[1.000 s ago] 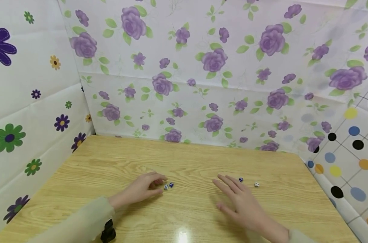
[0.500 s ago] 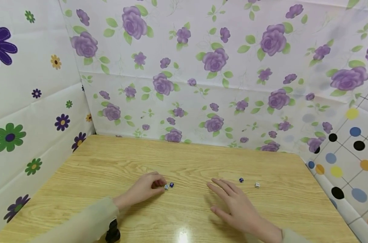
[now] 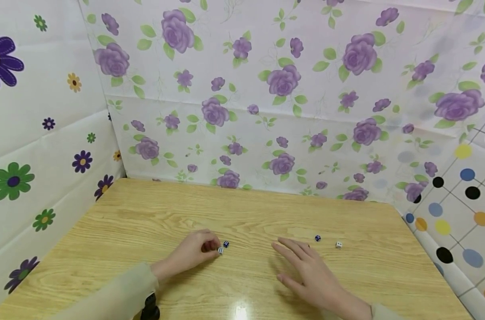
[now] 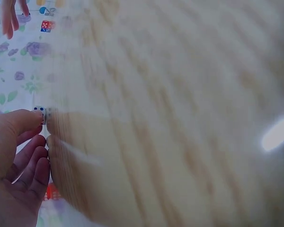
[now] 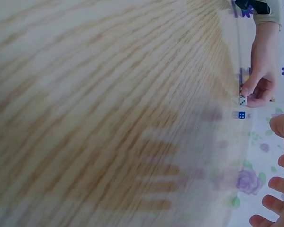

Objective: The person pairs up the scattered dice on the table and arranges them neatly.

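Observation:
My left hand (image 3: 194,250) pinches a small white die (image 3: 220,250) with blue dots between thumb and fingertips, low at the table top. Just beyond it lies a dark blue die (image 3: 226,244). The left wrist view shows the thumb against the white die (image 4: 39,115), with a red die (image 4: 52,191) partly hidden behind the other fingers. My right hand (image 3: 310,275) holds nothing, fingers extended and spread above the table. Past its fingers lie another dark blue die (image 3: 318,238) and a white die (image 3: 338,245). A small dark spot shows beside its index finger, too small to identify.
The glossy wooden table (image 3: 242,213) carries these dice. A purple-rose sheet (image 3: 242,133) hangs along its back edge, with a flowered sheet (image 3: 62,146) at the left and a dotted sheet (image 3: 458,204) at the right. A black band (image 3: 149,306) sits on the left sleeve.
My left fingers have closed in on the white die, which has shifted slightly toward me. The right hand has drawn a little left, then stayed nearly still.

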Demonstrator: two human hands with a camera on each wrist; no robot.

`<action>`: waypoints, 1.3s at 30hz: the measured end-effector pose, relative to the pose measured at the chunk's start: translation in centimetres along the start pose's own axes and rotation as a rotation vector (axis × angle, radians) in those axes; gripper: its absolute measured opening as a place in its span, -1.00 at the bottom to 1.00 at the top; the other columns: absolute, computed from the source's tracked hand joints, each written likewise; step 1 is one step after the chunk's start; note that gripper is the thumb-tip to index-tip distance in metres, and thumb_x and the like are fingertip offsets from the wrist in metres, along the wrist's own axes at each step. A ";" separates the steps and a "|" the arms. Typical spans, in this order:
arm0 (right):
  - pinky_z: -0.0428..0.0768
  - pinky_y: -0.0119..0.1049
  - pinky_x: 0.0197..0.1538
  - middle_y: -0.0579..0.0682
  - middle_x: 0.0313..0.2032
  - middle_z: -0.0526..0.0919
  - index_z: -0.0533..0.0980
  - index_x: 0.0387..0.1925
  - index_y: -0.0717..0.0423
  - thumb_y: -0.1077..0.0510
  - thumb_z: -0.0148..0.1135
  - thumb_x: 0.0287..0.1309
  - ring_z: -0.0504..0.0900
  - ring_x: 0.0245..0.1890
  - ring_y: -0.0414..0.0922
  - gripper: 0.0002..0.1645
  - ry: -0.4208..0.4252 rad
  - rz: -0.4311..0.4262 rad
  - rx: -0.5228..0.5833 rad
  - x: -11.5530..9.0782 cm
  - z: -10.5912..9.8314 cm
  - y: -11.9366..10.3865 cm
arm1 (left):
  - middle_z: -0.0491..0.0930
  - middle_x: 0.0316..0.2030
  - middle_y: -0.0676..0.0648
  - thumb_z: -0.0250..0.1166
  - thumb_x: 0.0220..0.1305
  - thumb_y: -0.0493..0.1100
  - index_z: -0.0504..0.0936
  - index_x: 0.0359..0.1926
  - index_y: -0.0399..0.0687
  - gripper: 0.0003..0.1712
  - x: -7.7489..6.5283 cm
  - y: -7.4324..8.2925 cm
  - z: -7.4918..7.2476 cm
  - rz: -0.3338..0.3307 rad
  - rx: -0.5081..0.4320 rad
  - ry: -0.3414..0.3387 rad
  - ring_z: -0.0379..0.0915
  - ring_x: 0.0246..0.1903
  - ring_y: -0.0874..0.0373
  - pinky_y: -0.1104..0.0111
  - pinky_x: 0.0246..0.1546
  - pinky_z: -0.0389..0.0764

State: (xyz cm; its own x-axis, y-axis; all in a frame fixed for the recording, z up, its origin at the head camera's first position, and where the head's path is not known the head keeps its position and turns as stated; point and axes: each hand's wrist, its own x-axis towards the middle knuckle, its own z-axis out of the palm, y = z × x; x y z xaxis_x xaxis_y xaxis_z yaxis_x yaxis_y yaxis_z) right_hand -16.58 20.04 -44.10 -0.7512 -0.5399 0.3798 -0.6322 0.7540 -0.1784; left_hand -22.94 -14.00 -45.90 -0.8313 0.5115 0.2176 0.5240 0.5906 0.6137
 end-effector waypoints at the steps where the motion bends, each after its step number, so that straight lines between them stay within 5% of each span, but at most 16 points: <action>1: 0.44 0.28 0.25 -0.14 0.44 0.32 0.14 0.49 -0.33 -0.14 0.35 0.19 0.39 0.36 -0.02 -0.09 -0.003 0.001 0.006 0.0 0.0 0.0 | 0.58 -0.36 0.06 0.42 0.19 -0.21 0.68 -0.28 -0.02 -0.91 -0.1 0.1 0.1 0.006 -0.004 -0.004 0.45 -0.38 0.35 0.49 -0.37 0.55; 10: 0.52 0.04 0.22 -0.21 0.41 0.36 0.14 0.48 -0.39 -0.16 0.34 0.19 0.41 0.33 -0.15 -0.10 -0.003 0.005 0.013 0.2 0.0 -0.9 | 0.56 -0.34 0.05 0.42 0.18 -0.22 0.67 -0.30 0.03 -0.91 -0.8 1.3 0.8 0.021 -0.038 -0.049 0.44 -0.36 0.37 0.50 -0.32 0.56; 39: 0.58 -0.08 0.17 -0.26 0.28 0.50 0.32 0.36 -0.45 -0.11 0.32 0.22 0.42 0.23 -0.27 -0.30 -0.052 0.116 0.229 0.8 1.2 -3.9 | 0.56 -0.41 0.04 0.45 0.11 -0.27 0.66 -0.35 -0.02 -0.88 -1.0 4.2 4.4 0.010 -0.171 -0.050 0.40 -0.42 0.39 0.55 -0.37 0.52</action>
State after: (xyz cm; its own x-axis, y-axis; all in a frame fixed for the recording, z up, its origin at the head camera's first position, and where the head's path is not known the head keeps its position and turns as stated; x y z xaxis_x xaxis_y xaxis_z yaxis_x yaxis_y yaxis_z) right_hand -14.96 16.24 -44.22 -0.8260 -0.4778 0.2990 -0.5635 0.7106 -0.4213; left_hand -19.13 -9.25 -46.86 -0.8135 0.5501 0.1887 0.4895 0.4725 0.7329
